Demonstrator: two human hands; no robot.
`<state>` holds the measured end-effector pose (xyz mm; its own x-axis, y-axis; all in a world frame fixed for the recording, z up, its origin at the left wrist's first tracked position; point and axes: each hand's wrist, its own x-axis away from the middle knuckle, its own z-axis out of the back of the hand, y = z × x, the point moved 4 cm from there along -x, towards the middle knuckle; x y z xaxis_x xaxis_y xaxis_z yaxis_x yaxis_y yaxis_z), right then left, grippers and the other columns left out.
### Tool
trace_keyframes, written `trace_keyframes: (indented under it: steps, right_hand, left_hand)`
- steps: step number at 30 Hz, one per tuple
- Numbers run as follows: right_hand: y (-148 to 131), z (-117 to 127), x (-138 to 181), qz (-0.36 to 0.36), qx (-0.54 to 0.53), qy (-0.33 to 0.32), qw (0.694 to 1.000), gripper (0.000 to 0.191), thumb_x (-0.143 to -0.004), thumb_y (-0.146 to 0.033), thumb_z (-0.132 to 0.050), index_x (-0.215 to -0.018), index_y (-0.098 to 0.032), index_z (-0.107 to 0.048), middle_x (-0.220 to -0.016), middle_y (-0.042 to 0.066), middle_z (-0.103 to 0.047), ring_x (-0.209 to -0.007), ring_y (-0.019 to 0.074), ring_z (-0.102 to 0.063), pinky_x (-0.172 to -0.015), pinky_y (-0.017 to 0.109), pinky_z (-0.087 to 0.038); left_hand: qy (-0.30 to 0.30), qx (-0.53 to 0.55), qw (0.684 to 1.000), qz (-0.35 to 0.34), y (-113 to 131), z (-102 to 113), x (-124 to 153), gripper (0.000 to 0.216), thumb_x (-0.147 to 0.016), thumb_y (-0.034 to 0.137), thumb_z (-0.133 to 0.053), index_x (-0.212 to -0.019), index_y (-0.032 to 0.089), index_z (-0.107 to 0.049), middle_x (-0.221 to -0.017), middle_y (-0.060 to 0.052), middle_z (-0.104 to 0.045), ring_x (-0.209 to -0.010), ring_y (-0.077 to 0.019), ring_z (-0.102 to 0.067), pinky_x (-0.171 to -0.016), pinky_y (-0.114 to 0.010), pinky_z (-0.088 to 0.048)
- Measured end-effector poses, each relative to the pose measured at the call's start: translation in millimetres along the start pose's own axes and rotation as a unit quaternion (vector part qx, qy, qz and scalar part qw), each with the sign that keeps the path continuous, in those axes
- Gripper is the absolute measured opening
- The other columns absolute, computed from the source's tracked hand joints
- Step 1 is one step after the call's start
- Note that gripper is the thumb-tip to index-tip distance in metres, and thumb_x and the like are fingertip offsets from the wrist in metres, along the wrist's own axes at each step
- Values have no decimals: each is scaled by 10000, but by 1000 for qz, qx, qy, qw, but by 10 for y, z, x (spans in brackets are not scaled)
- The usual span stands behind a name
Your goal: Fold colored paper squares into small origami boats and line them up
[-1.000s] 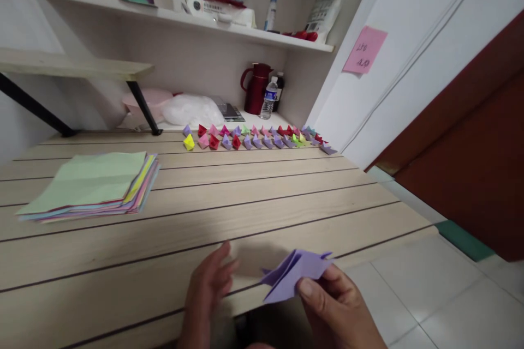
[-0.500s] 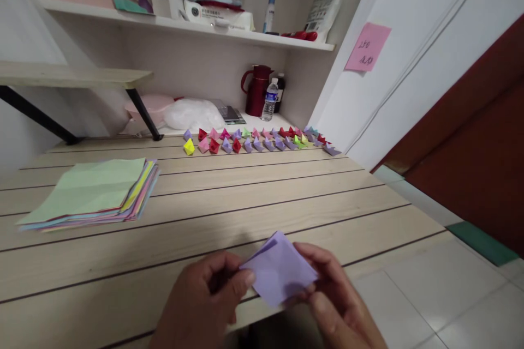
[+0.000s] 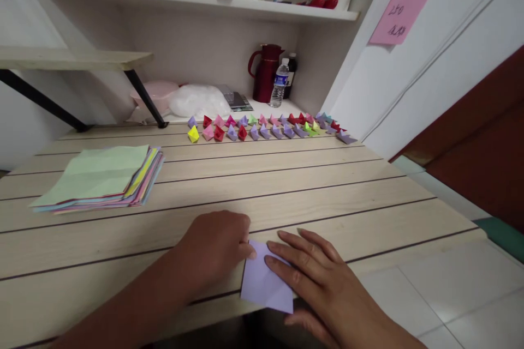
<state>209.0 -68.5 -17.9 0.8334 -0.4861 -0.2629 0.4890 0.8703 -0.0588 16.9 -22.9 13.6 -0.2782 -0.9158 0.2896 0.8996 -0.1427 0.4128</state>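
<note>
A folded square of purple origami paper (image 3: 266, 283) lies at the front edge of the table, its near end reaching the edge. My left hand (image 3: 221, 245) is closed at the paper's upper left corner, with the thumb and curled fingers pinching there. Across the paper's right side my right hand (image 3: 319, 278) lies flat with fingers stretched out, the thumb lower down near the table edge. Part of the paper is hidden under the right fingers.
Stacked coloured paper (image 3: 98, 174) sits on the left of the slatted table (image 3: 204, 191). Two rows of small folded paper boats (image 3: 266, 132) line the back. Behind them stand a red thermos jug (image 3: 265, 73) and a water bottle (image 3: 279, 84). A black-legged raised shelf (image 3: 73, 58) is at left.
The purple paper has come down from between both hands onto the table and turned. My right hand has flattened over it; my left has moved to its upper left corner. The view has shifted.
</note>
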Motion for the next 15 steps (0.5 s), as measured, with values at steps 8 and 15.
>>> trace_keyframes:
  steps: [8, 15]
  right_hand:
    - [-125, -101, 43, -51, -8, 29, 998, 535, -915, -253, -602, -1424, -140, -484, -1456, 123, -525, -1365, 331, -418, -1096, 558, -378]
    - [-59, 67, -22, -91, -105, 43, 989, 364, -961, -386, -571, -1287, -224, -586, -1314, 97, -632, -1288, 278, -497, -1050, 482, -421]
  left_hand:
    - [380, -260, 847, -264, -44, -445, 695, 309, -915, 317, -560, -1199, 215, -627, -1272, -68, -647, -1157, -239, -567, -1001, -388, -385]
    - [380, -262, 846, -267, -117, -738, 713, 382, -903, 421, -573, -1219, 218, -641, -1188, 15, -718, -1067, -172, -621, -953, -340, -402]
